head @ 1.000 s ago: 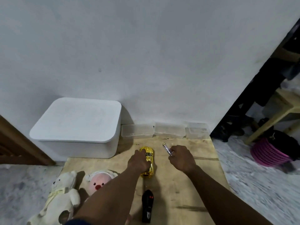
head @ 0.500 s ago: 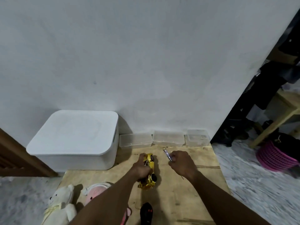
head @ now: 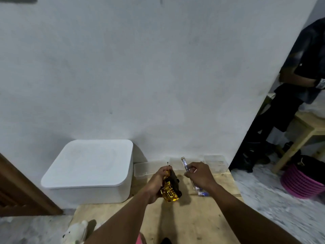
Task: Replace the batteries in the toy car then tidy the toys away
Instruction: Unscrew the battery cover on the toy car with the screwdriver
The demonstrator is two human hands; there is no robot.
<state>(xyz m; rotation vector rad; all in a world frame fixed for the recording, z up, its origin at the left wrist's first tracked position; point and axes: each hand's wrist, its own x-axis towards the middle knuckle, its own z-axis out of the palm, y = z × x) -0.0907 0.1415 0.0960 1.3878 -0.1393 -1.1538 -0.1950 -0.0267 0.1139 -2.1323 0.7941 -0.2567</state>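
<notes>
Both bare forearms reach forward from the bottom edge toward the wall, hands raised over a pale wooden board point(head: 202, 221). Left hand point(head: 156, 185) is curled tight around the shiny gold toy car point(head: 169, 188), fingers wrapped on its left side; the car is lifted off the board and tipped so its dark underside faces right, nose pointing down toward the camera. Right hand point(head: 199, 175) is closed in a pinch on a thin clear-handled screwdriver point(head: 184, 164), handle end sticking up and away past the knuckles; the tip is hidden or too blurred to place. On the board just right of the car, under the right wrist, lies a small clear packet with blue print point(head: 201, 191); the print is too blurred to read. A big white lidded plastic box point(head: 88, 166) sits left against the wall, low clear plastic containers point(head: 146, 169) line the wall behind the hands. A white plush bear point(head: 75, 233) peeks in at the bottom left. No legible writing anywhere.
</notes>
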